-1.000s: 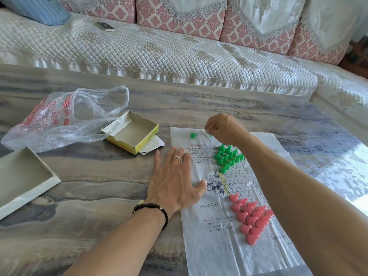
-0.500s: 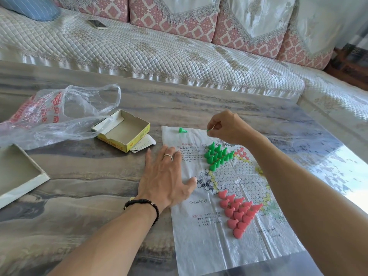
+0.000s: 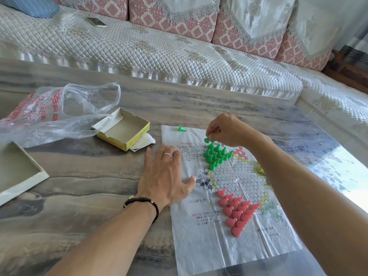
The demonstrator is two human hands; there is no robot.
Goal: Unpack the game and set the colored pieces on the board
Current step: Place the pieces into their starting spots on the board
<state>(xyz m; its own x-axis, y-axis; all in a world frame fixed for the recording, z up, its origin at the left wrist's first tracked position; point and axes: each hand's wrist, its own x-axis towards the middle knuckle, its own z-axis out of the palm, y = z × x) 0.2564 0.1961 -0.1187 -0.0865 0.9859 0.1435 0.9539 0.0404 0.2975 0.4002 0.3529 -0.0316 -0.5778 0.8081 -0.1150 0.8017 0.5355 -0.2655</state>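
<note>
- Pinching one green piece (image 3: pixel 207 140) between right hand (image 3: pixel 227 130) fingertips, just above the green cluster (image 3: pixel 216 155) at frame centre.
- Likely weighing almost nothing: small, hard, smooth plastic, prone to tipping; best taken by the narrow top.
- Lying flat with fingers spread, left hand (image 3: pixel 166 176) pressing the thin, crinkly board sheet (image 3: pixel 205 246) at its left edge.
- Waiting on its side near the sheet's upper left corner: one stray green piece (image 3: pixel 182 128).
- Standing at lower centre right: pink pieces (image 3: pixel 237 213).

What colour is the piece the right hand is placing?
Green, pinched by the right hand; head view.
</note>
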